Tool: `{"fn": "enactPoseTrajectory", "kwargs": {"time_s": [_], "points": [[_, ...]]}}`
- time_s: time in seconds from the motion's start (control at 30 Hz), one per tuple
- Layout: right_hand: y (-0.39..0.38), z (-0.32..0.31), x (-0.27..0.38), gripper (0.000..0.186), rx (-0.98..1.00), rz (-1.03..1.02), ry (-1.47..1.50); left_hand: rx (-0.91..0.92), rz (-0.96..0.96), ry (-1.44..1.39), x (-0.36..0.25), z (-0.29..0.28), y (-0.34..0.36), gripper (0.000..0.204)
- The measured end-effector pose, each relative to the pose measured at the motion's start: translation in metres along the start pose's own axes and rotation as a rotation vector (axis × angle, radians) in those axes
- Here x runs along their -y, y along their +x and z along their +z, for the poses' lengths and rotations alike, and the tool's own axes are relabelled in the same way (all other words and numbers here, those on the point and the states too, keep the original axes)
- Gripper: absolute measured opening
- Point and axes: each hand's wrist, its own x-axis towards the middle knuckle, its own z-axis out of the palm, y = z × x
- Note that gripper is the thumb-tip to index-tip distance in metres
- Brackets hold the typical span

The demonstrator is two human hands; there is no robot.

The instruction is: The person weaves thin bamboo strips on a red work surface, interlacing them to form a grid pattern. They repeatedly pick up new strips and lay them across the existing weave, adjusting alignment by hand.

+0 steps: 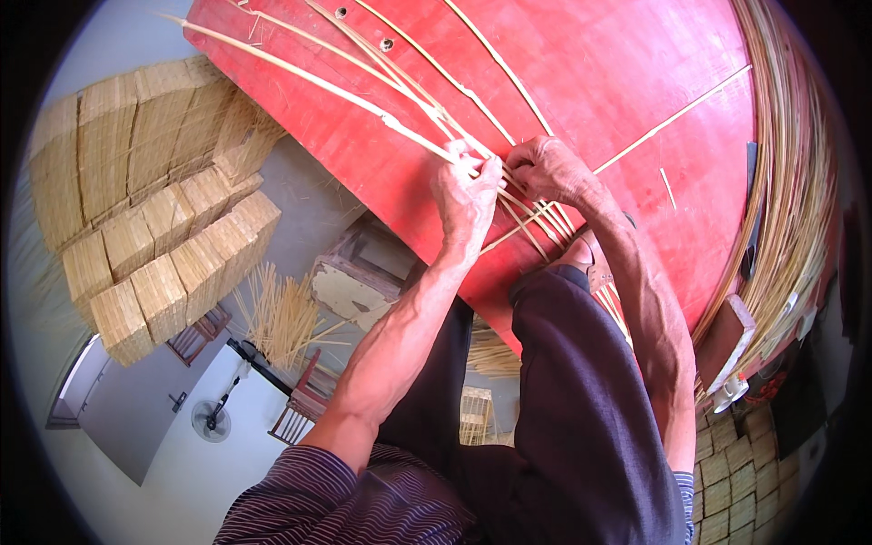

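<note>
Fingers point(481, 173) of your left hand point(465, 195) are curled and pinched shut on the pale bamboo strips point(400, 123) where these cross on the red board point(590, 64); your right hand point(549, 168) sits just beside it, fingertips bent down and pressing on the same crossing, though whether that hand actually grips a strip cannot be told from this view. Both hands meet at one spot, touching or nearly so.

Strips fan away from your fingers up and to your left, long axes running diagonally across the board, with the free ends well past the left hand. Your left hand is the nearer one to those long free ends. One thinner strip point(672, 118) runs off from the right hand up toward your right. Short woven ends point(540, 222) lie below the hands, just above your knee point(563, 300).

Stacked woven mats point(163, 209), tan and square, are piled on the floor well to your left. Loose short sticks point(282, 313) lie on the floor near them. A large bundle of long strips point(790, 163) curves along your right side. More stacked mats point(727, 472) sit lower right. No labels or signs are readable
</note>
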Motion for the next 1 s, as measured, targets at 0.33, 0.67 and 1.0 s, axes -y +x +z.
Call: {"fn": "enactPoseTrajectory", "kwargs": {"time_s": [0.33,0.67,1.0], "points": [[-0.019,0.01,0.011,0.014,-0.276,-0.179,-0.121,0.047,-0.094,-0.159,0.016,-0.009,0.005,0.014],[-0.028,0.023,0.004,0.014,-0.406,-0.293,-0.128,0.056,-0.018,-0.169,0.02,-0.011,0.007,0.027],[-0.019,-0.01,-0.01,0.008,-0.917,-0.256,-0.285,0.47,-0.055,-0.448,0.015,-0.043,0.046,0.032]]}}
